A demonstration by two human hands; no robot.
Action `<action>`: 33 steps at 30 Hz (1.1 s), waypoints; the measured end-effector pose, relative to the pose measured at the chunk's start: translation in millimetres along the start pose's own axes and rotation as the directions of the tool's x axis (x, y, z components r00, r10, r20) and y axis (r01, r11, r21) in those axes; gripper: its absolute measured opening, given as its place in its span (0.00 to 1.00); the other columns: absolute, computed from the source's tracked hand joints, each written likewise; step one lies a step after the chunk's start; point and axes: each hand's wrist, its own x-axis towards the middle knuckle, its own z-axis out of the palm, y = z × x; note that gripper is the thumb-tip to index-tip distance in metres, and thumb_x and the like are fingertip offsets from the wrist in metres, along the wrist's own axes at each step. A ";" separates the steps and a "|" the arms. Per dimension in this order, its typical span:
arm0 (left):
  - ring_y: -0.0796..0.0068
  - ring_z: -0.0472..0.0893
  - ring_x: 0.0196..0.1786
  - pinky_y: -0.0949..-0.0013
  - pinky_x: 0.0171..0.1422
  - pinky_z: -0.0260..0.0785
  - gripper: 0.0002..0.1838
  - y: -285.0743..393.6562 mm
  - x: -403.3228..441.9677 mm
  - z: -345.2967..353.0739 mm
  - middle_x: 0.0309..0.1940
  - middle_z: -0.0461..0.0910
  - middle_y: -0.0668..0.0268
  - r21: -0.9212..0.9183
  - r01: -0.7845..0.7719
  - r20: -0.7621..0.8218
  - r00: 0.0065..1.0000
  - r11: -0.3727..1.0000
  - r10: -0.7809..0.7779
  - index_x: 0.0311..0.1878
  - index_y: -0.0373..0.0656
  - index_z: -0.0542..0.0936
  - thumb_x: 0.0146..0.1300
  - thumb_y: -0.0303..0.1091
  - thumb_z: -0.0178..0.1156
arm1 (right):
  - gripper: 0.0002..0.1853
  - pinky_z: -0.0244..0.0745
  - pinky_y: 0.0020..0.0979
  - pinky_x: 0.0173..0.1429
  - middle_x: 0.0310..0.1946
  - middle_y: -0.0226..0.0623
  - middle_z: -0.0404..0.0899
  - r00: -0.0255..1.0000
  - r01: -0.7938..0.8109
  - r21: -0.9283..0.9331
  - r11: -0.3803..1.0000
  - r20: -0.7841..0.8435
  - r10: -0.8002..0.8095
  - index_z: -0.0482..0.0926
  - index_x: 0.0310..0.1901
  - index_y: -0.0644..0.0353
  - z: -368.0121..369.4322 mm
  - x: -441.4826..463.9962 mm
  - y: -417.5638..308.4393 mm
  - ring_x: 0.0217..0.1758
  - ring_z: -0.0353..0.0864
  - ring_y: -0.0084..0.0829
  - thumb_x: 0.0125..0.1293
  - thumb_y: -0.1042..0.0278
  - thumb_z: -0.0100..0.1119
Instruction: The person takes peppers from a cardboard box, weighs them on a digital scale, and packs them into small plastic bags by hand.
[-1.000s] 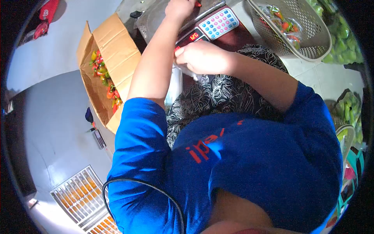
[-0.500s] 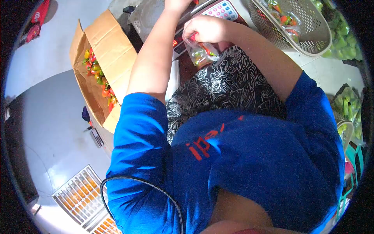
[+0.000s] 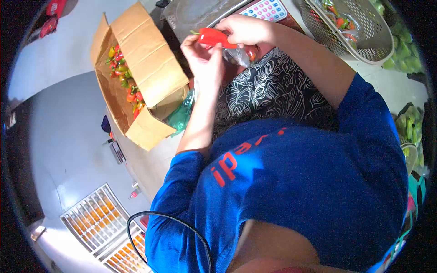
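A red pepper (image 3: 213, 37) with a green stem lies between my two hands at the top centre. My left hand (image 3: 207, 61), on the image's left, has its thumb and fingers closed around the pepper. With my right hand (image 3: 248, 31) I grip a clear plastic bag (image 3: 236, 57) at the pepper's lower right end; its fingertips are partly hidden. Another red pepper (image 3: 251, 53) shows inside the bag. Just beyond my hands is the scale, its keypad (image 3: 266, 10) in sight and its metal plate (image 3: 195, 12) to the left.
An open cardboard box (image 3: 148, 59) of red, yellow and green peppers (image 3: 120, 68) stands at the left, beside a green plastic bag (image 3: 182, 114). A perforated basket (image 3: 375, 34) with bagged peppers (image 3: 343, 22) is at the upper right. Green vegetables (image 3: 403, 50) lie beyond it.
My left hand has come back from the scale plate with a red pepper to my right hand. The bag has risen slightly with my right hand. The cardboard box now shows more fully.
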 end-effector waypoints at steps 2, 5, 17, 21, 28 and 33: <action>0.71 0.73 0.50 0.68 0.55 0.71 0.30 -8.0 -3.1 -2.5 0.50 0.64 0.61 0.105 0.005 0.001 1.000 0.994 -0.005 0.54 0.42 0.58 0.50 0.12 0.59 | 0.22 0.76 0.28 0.35 0.33 0.43 0.81 1.000 -0.004 -0.042 0.999 -0.028 0.003 0.75 0.53 0.65 4.7 1.9 -4.3 0.31 0.80 0.29 0.52 0.78 0.54; 0.79 0.72 0.39 0.75 0.44 0.68 0.28 -26.2 -13.3 8.5 0.46 0.67 0.61 0.008 0.087 -0.056 0.995 0.996 -0.087 0.53 0.42 0.60 0.51 0.17 0.61 | 0.22 0.76 0.29 0.38 0.34 0.41 0.82 0.994 -0.103 0.076 0.992 -0.013 0.105 0.75 0.52 0.67 5.7 -5.6 -11.0 0.32 0.80 0.29 0.52 0.78 0.55; 0.48 0.72 0.49 0.57 0.52 0.66 0.34 -43.2 5.4 -12.7 0.45 0.68 0.48 0.789 -0.373 0.305 0.928 0.488 0.216 0.55 0.37 0.63 0.45 0.32 0.69 | 0.23 0.68 0.18 0.22 0.31 0.31 0.79 0.987 -0.078 0.340 0.937 -0.108 0.121 0.74 0.54 0.64 17.6 0.3 7.7 0.18 0.71 0.14 0.54 0.81 0.51; 0.45 0.72 0.49 0.54 0.50 0.68 0.35 -44.9 -4.6 -14.4 0.47 0.68 0.47 0.867 -0.351 0.292 0.933 0.354 0.210 0.56 0.38 0.63 0.46 0.36 0.68 | 0.24 0.69 0.21 0.23 0.29 0.33 0.79 0.988 -0.025 0.233 0.972 -0.144 0.060 0.74 0.55 0.65 21.9 5.7 16.8 0.19 0.72 0.17 0.52 0.81 0.52; 0.54 0.78 0.43 0.61 0.51 0.71 0.26 -39.9 -11.2 -42.4 0.42 0.74 0.52 0.787 0.168 0.082 0.925 0.593 -0.372 0.55 0.36 0.67 0.49 0.24 0.58 | 0.21 0.70 0.23 0.25 0.25 0.33 0.79 0.991 -0.014 0.234 0.972 -0.128 0.045 0.77 0.51 0.65 7.6 -4.9 10.8 0.20 0.72 0.18 0.53 0.81 0.50; 0.77 0.77 0.30 0.76 0.28 0.71 0.26 -13.9 1.1 -74.4 0.43 0.76 0.61 0.357 0.357 0.128 0.897 0.863 -0.423 0.58 0.42 0.64 0.55 0.13 0.45 | 0.14 0.67 0.20 0.24 0.23 0.29 0.77 0.992 -0.020 0.158 0.987 -0.116 0.038 0.81 0.43 0.64 -3.4 -17.7 -5.8 0.19 0.69 0.15 0.57 0.79 0.48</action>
